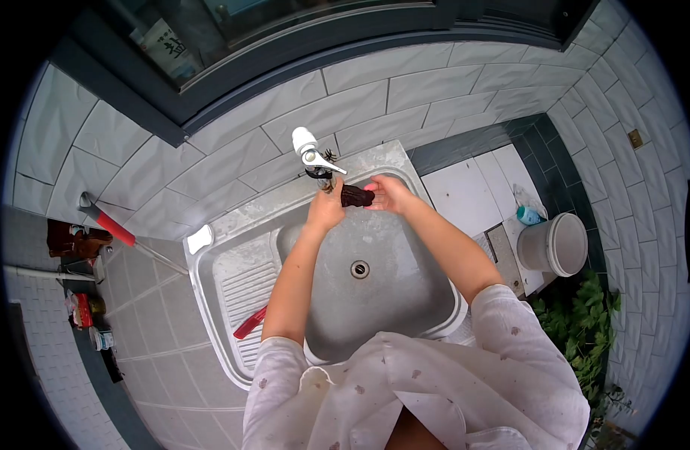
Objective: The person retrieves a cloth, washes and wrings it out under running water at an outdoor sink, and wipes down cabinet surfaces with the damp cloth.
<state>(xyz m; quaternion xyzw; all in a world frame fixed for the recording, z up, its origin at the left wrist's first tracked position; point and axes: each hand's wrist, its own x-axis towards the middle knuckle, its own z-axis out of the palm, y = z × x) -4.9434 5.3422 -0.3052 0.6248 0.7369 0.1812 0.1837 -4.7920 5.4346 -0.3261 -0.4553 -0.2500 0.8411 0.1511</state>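
Note:
A dark brown, wrinkled, longish object (356, 196) is held up under the tap, over the back of the sink (345, 300). I cannot tell its kind. My left hand (327, 208) is closed around its left end, close beneath the tap's spout. The fingers of my right hand (387, 195) curl against its right end, with the thumb side up. Just above my left hand is the tap (309, 150) with its white lever. Whether water is running is hard to make out.
A red-handled tool (250, 322) lies on the ribbed drainboard (240, 289) at left. To the right, a grey-white bucket (553, 246) stands beside a turquoise item (528, 215). A red-and-grey long-handled tool (114, 225) leans at the far left. Green leaves (581, 322) grow at lower right.

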